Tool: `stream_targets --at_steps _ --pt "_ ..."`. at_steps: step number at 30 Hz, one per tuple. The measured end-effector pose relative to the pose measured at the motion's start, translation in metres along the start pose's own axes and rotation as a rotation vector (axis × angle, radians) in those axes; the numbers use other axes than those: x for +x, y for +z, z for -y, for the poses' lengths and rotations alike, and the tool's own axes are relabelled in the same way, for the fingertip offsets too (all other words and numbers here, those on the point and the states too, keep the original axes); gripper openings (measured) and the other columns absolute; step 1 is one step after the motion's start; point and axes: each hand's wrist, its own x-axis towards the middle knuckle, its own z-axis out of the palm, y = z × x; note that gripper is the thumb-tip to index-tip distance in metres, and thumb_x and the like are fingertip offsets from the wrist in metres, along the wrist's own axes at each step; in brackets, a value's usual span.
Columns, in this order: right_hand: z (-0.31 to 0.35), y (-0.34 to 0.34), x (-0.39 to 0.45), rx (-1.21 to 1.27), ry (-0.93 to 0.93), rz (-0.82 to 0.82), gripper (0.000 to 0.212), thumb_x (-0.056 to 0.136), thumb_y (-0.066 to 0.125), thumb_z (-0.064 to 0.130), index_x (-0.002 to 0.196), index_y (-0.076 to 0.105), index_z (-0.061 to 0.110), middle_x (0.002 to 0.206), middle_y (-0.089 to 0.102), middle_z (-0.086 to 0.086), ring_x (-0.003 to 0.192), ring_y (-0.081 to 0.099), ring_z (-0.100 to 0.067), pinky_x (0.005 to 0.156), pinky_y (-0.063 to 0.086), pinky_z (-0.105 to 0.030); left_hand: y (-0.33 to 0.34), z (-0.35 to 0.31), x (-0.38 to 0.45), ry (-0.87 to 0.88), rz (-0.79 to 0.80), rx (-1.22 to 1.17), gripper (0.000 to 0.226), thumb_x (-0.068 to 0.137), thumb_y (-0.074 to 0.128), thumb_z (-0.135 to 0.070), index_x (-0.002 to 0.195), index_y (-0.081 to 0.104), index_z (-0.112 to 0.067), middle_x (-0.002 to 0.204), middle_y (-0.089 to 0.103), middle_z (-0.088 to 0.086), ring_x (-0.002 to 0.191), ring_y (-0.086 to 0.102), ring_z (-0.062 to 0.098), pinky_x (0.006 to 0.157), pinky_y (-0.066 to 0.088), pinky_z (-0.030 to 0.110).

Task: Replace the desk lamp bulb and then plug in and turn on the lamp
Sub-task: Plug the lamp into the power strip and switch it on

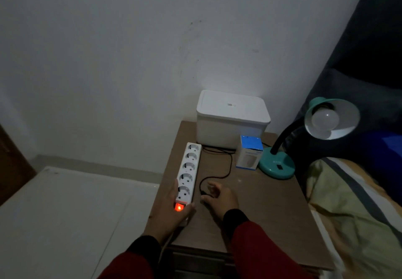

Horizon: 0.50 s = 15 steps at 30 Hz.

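Note:
A teal desk lamp (277, 166) stands at the table's right edge. Its black gooseneck bends up to a shade holding a white bulb (325, 119), which is unlit. The lamp's black cord (228, 167) loops across the table to a plug (203, 194). My right hand (221, 200) has its thumb and curled fingers around that plug, just right of the white power strip (189, 169). The strip's red switch (179, 207) glows. My left hand (171, 211) grips the strip's near end, thumb on its right side. All sockets look empty.
A blue-and-white bulb box (250, 155) stands beside the lamp base, and a white lidded container (232, 117) sits against the wall. The brown bedside table (261, 213) is small. A bed with a pillow (352, 202) adjoins on the right; pale floor lies left.

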Motion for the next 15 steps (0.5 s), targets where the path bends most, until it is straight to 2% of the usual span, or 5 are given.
stream_targets --at_steps 5,7,9,13,15 --pt "0.002 0.004 0.007 -0.216 -0.063 0.006 0.058 0.074 0.075 0.016 0.128 0.054 0.014 0.13 0.06 -0.007 0.116 0.058 -0.019 0.099 0.045 -0.026 0.003 -0.002 0.0 -0.025 0.033 -0.149 0.084 0.084 0.068 -0.022 0.151 0.018 -0.02 0.15 0.038 0.0 0.117 0.039 0.0 0.092 0.034 0.016" --pt "0.004 0.002 0.01 -0.297 -0.078 0.011 0.056 0.078 0.07 0.016 0.131 0.052 0.014 0.133 0.058 -0.006 0.12 0.056 -0.019 0.101 0.042 -0.024 0.001 -0.003 0.003 -0.029 0.037 -0.132 0.084 0.084 0.069 -0.025 0.151 0.018 -0.021 0.149 0.039 0.0 0.117 0.04 0.0 0.091 0.033 0.016" --pt "0.008 -0.001 0.014 -0.325 -0.082 -0.001 0.055 0.081 0.065 0.014 0.134 0.05 0.014 0.135 0.057 -0.006 0.123 0.054 -0.02 0.101 0.041 -0.023 -0.001 -0.005 0.008 -0.03 0.034 -0.086 0.086 0.082 0.069 -0.031 0.15 0.018 -0.024 0.151 0.036 0.0 0.125 0.044 0.008 0.094 0.034 0.017" --pt "0.018 -0.006 0.02 -0.198 -0.074 -0.071 0.051 0.083 0.06 0.008 0.133 0.052 0.017 0.129 0.061 -0.008 0.12 0.056 -0.023 0.102 0.042 -0.027 -0.004 -0.011 0.023 -0.043 0.043 0.011 0.09 0.079 0.07 -0.039 0.151 0.018 -0.022 0.153 0.034 0.002 0.134 0.042 0.019 0.102 0.035 0.023" --pt "0.023 -0.006 0.024 -0.043 -0.086 -0.101 0.052 0.083 0.057 0.005 0.131 0.053 0.024 0.115 0.066 -0.005 0.108 0.061 -0.021 0.099 0.049 -0.032 -0.004 -0.012 0.027 -0.033 0.04 0.014 0.089 0.08 0.069 -0.041 0.151 0.019 -0.022 0.152 0.036 0.002 0.135 0.041 0.02 0.104 0.035 0.025"
